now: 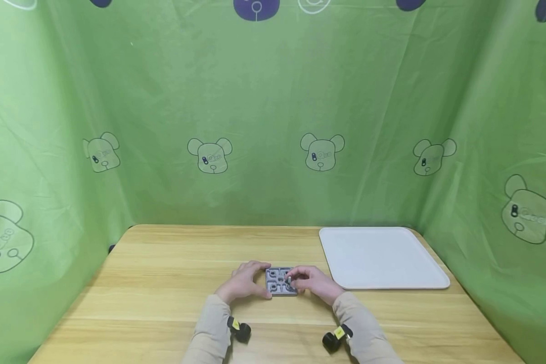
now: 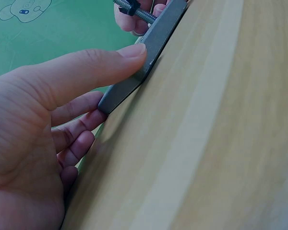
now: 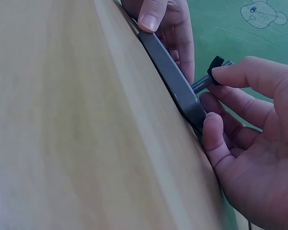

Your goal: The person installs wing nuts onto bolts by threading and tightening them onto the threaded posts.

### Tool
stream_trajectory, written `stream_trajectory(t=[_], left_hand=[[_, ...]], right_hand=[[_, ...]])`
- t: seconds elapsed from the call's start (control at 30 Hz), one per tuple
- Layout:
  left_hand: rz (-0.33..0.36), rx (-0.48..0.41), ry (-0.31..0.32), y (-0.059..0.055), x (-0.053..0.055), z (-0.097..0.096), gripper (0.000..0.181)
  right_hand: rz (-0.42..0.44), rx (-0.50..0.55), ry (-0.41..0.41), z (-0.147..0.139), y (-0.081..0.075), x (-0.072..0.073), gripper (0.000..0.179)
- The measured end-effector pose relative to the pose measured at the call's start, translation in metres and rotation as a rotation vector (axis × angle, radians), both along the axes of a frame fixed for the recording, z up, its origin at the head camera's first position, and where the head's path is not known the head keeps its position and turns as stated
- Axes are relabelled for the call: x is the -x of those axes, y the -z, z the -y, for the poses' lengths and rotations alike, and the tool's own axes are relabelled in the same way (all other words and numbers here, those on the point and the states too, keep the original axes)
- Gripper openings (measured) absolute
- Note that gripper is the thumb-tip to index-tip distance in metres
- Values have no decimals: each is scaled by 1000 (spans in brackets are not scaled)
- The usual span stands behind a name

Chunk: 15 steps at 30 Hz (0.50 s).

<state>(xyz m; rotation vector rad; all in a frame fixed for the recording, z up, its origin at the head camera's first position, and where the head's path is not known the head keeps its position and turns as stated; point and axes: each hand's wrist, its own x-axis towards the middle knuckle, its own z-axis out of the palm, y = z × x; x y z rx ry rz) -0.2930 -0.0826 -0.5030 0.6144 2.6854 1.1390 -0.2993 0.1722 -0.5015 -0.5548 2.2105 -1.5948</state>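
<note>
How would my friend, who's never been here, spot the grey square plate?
On the wooden table, look left of the big white tray. Between the left hand and the right hand sits the small grey square plate. Unlike the plain tray, its top has recessed shapes, and a threaded rod sticks up above it.
</note>
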Motion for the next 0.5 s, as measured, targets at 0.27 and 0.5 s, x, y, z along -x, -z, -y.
stream_trajectory(t=[0.27, 0.5], left_hand=[[10, -14, -5, -1, -1, 0, 88], [7, -16, -1, -1, -1, 0, 87]], right_hand=[[-8, -25, 39, 4, -3, -4, 32], [-30, -44, 50, 6, -2, -3, 31]])
